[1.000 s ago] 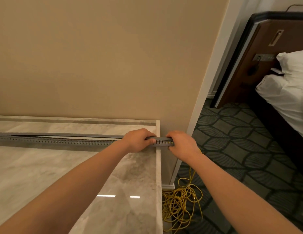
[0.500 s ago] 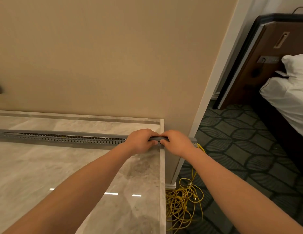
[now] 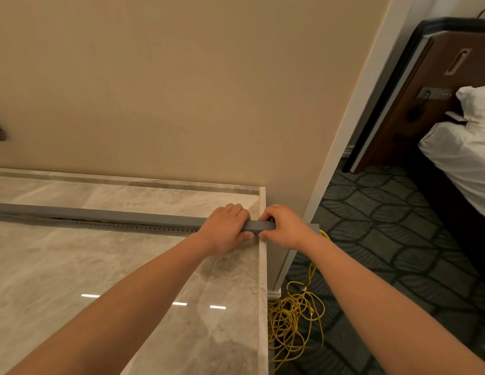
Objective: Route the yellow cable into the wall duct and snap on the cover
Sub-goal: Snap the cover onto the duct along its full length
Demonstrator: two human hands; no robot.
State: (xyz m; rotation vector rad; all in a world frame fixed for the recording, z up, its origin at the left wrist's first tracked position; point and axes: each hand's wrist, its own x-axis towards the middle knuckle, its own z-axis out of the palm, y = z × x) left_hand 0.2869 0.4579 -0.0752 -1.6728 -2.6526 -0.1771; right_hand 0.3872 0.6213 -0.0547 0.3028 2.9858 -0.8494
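Note:
A long grey slotted duct [image 3: 133, 226] lies across the marble counter [image 3: 73, 266], its right end overhanging the counter's edge. The grey cover [image 3: 100, 214] sits on top of the duct and looks seated near my hands; a thin gap shows further left. My left hand [image 3: 225, 228] grips duct and cover near the counter's right edge. My right hand [image 3: 283, 226] pinches them just to the right. The yellow cable [image 3: 290, 320] emerges from the duct's right end and hangs to a loose coil on the floor.
A beige wall [image 3: 182, 90] stands behind the counter, ending at a white corner trim [image 3: 344, 131]. To the right are patterned carpet [image 3: 398, 239], a dark wooden headboard [image 3: 425, 104] and a bed with white linen [image 3: 466, 152].
The cover has closed down over the duct near my hands, hiding the slots there. My hands have drawn closer together at the counter's edge. The view has shifted slightly.

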